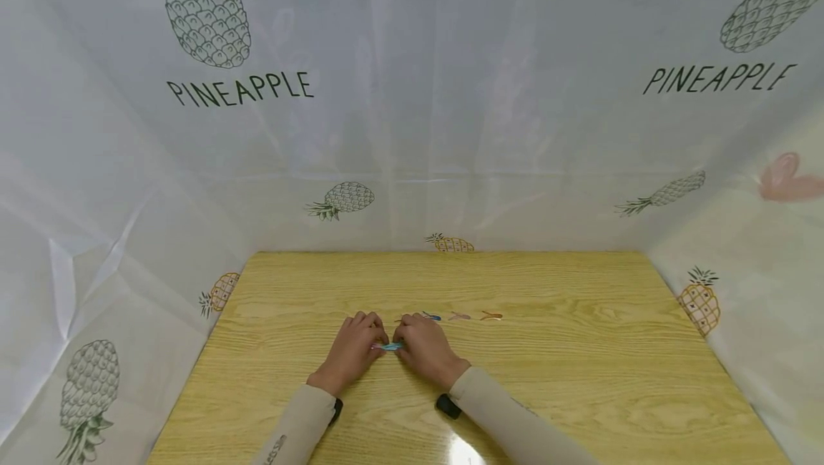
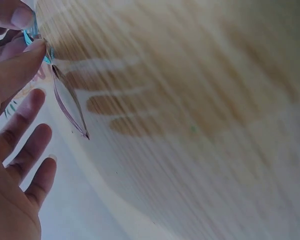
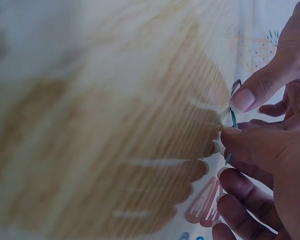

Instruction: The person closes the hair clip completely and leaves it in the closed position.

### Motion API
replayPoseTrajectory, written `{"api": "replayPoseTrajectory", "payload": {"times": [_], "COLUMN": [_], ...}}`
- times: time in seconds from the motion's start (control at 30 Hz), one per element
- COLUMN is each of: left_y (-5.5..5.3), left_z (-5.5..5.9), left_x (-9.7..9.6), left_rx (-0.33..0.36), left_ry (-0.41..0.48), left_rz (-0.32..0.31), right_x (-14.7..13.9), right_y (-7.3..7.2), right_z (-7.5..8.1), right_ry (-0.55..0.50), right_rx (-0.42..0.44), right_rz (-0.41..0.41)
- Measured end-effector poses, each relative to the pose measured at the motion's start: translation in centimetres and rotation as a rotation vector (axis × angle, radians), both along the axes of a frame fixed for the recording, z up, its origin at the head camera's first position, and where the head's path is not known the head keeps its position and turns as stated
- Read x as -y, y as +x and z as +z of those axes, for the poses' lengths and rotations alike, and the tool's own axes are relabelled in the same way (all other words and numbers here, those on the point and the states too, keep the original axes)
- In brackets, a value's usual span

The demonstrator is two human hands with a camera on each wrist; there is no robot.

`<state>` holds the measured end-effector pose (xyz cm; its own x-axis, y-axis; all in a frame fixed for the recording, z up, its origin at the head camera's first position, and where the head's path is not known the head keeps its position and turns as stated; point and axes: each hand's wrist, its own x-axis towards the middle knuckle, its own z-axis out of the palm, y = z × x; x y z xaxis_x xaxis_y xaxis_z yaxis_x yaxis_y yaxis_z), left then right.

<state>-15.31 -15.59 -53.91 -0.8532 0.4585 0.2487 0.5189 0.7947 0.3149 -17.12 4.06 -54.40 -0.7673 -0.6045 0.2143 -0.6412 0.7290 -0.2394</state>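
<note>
Both hands meet low over the table, fingertips close together. Between thumb and fingers my left hand (image 1: 355, 347) pinches a pinkish-purple snap hair clip (image 2: 65, 106), one end of which sticks out below the thumb. A teal snap hair clip (image 1: 391, 346) spans the gap between the hands. My right hand (image 1: 425, 347) pinches this teal clip, its thumb (image 3: 255, 145) on it. The two clips meet at the left fingertips; whether they are linked I cannot tell, since fingers cover the spot. The left hand's other fingers (image 2: 27, 145) are spread apart.
Beyond the right hand, a row of hair clips lies on the wooden table (image 1: 579, 379): a blue clip (image 1: 433, 317), a pale pink clip (image 1: 460, 315) and an orange clip (image 1: 492, 315). A pink clip (image 3: 202, 205) lies by the right fingers. Pineapple-printed sheeting (image 1: 450, 129) surrounds the table.
</note>
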Motion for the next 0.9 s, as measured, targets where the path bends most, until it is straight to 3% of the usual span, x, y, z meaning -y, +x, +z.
{"api": "replayPoseTrajectory", "payload": {"times": [0.47,0.9], "left_y": [-0.1,-0.4], "left_z": [-0.4,0.0], "left_x": [-0.2,-0.2], "left_rx": [-0.011,0.012], "left_ry": [0.005,0.056], "left_rz": [0.005,0.158], "right_x": [-0.3,-2.8], "right_y": [0.0,-0.5], "right_z": [0.0,0.8], "right_ry": [-0.027,-0.166], "right_rx": [0.013,0.021], "right_rz": [-0.009,-0.093]}}
